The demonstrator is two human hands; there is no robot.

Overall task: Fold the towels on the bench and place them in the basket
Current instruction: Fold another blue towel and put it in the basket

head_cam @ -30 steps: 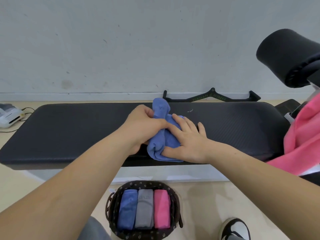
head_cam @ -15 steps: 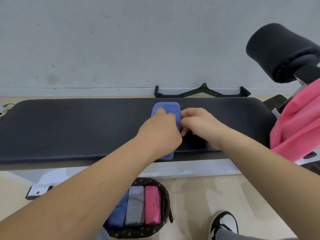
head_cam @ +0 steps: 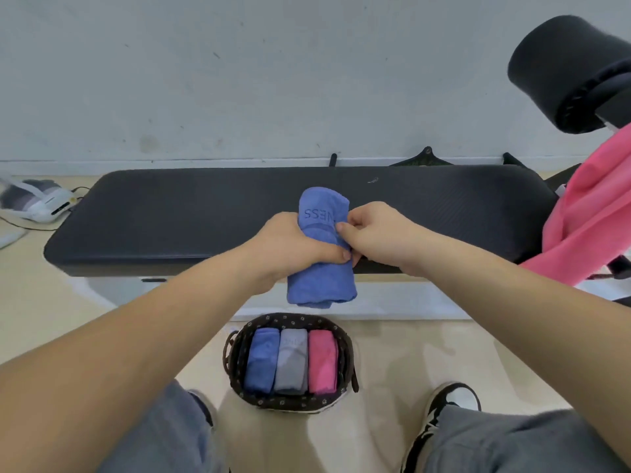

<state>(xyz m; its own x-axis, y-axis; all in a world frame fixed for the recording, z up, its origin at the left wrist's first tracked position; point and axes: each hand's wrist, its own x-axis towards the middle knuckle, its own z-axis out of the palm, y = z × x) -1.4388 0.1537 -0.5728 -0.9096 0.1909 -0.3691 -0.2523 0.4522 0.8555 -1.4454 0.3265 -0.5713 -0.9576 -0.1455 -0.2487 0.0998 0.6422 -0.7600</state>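
A rolled blue towel [head_cam: 321, 285] with raised lettering hangs in the air at the front edge of the black bench [head_cam: 177, 216]. My left hand [head_cam: 293, 244] is wrapped around its middle. My right hand [head_cam: 372, 230] pinches its right edge with the fingertips. Below, on the floor between my feet, a dark patterned basket [head_cam: 290, 402] holds three rolled towels side by side: blue [head_cam: 261, 361], grey [head_cam: 292, 361] and pink [head_cam: 322, 361]. A loose pink towel [head_cam: 594, 213] drapes over the equipment at the bench's right end.
A black padded roller [head_cam: 560, 73] juts out at the upper right. A white device [head_cam: 37, 203] with a cable lies on the floor left of the bench. A black handle bar [head_cam: 426, 157] rests against the wall behind. My shoes [head_cam: 447, 404] flank the basket.
The blue towel went from being pressed and rolled flat on the bench to lifted off it, pulled toward me over the front edge, both hands still on it.
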